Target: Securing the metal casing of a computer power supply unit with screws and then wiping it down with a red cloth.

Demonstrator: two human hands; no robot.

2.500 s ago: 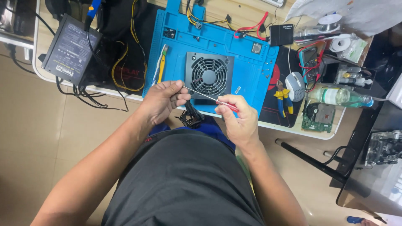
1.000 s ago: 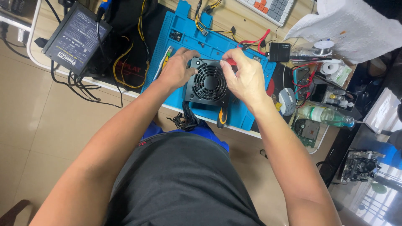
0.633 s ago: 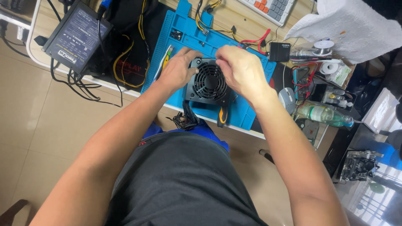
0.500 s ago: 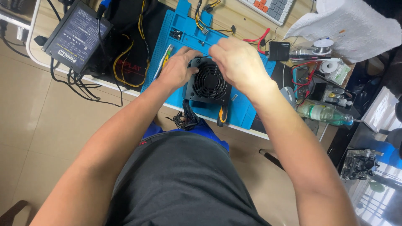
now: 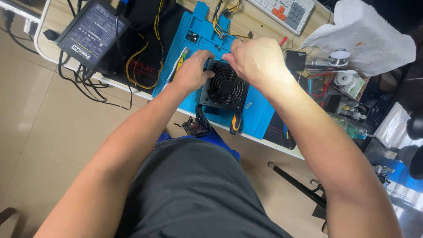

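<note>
A black box with a round fan grille (image 5: 224, 86) lies on a blue work mat (image 5: 260, 115) at the table's near edge. My left hand (image 5: 192, 72) grips the box's left side, fingers curled over its top corner. At the far top edge my right hand (image 5: 254, 59) is closed; whether it holds a tool is hidden. A bundle of black cables (image 5: 197, 124) hangs from the box over the table edge. Beside the box's lower right corner lie pliers with yellow and black handles (image 5: 235, 124).
A black power supply (image 5: 91, 33) with yellow and black wires (image 5: 140, 61) sits at the left. Farther back are a keyboard (image 5: 284, 10), a crumpled white cloth (image 5: 365, 37), solder spools (image 5: 340, 56) and a plastic bottle (image 5: 351, 128). A black pole (image 5: 296, 184) lies on the floor.
Both hands left my lap and reached onto the fan box. The thin tool once seen in my right hand is out of sight. The right hand slid to the box's far edge.
</note>
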